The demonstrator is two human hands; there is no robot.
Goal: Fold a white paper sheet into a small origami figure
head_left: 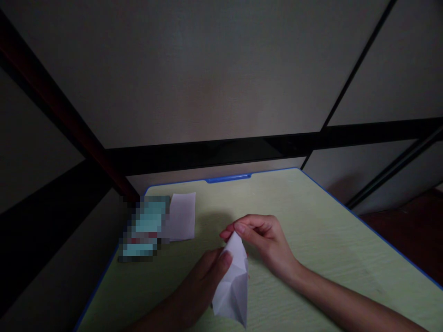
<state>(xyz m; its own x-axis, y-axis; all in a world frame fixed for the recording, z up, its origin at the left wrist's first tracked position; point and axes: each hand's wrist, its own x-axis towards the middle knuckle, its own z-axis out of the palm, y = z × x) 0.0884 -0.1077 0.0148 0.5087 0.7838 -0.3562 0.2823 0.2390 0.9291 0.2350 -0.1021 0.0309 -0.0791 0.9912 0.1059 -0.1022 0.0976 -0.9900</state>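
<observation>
A creased, partly folded sheet of white paper point(231, 290) is held up above the near middle of the table. My left hand point(207, 272) grips its left side, the thumb lying on the front face and the other fingers mostly hidden behind. At the paper's pointed top, my right hand point(265, 235) pinches the tip between thumb and index finger. Fold lines cross the lower part of the sheet, and its bottom end hangs loose.
The light green table point(311, 240) has a blue edge and a blue handle point(229, 178) at the back. Flat white paper point(182, 216) lies at the left, beside a blurred teal rectangular item point(150, 219). Behind the table stand pale panels point(214, 74) with a black band.
</observation>
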